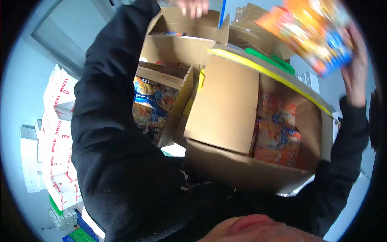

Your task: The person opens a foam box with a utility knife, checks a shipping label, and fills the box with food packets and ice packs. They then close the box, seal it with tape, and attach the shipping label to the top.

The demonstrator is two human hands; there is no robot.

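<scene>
Stacked white cartons (60, 133) flanked open boxes (225, 105) as the right hand (356, 70) gripped a packet (316, 36) between fingers; the left hand's (193, 5) blurred finger pose was unclear.

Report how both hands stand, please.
Right hand holding orange packet aloft. Left hand near rear carton, partly cut off. Flap partly covers front carton.
</scene>
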